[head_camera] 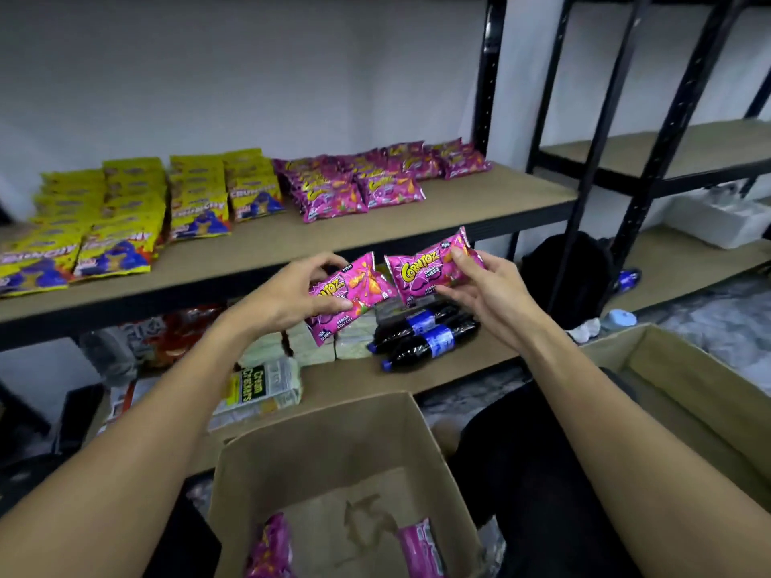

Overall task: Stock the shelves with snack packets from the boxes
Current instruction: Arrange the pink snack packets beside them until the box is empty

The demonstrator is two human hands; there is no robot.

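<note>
Holding a pink packet in each hand, I am working through the carry step. Both packets are out of the box (325, 444) and up in front of the shelf (479, 198) edge, not yet laid down. My left hand (288, 294) is pinching the left packet (363, 281) between thumb and curled fingers, and the packet is tilting. My right hand (492, 294) is gripping the right packet (421, 273) by its right end, thumb on the face and fingers underneath. That one is lying nearly level, its label facing me. The two packets are sitting just beside each other; whether they are touching, I cannot tell.

The pink stack (354, 185) is lying at 12 o'clock on the shelf board, with yellow packets (125, 210) at 9 to 10 o'clock. Bare board is showing at 1 o'clock, right of the stack.

I am judging that the next move is calling for a reach up and forward over the shelf edge. Both packets would be going down beside or in front of the pink ones before my fingers are letting go. At 6 o'clock the box is showing two spare packets (271, 544) at its bottom, so I am guessing this box is nearly done.
</note>
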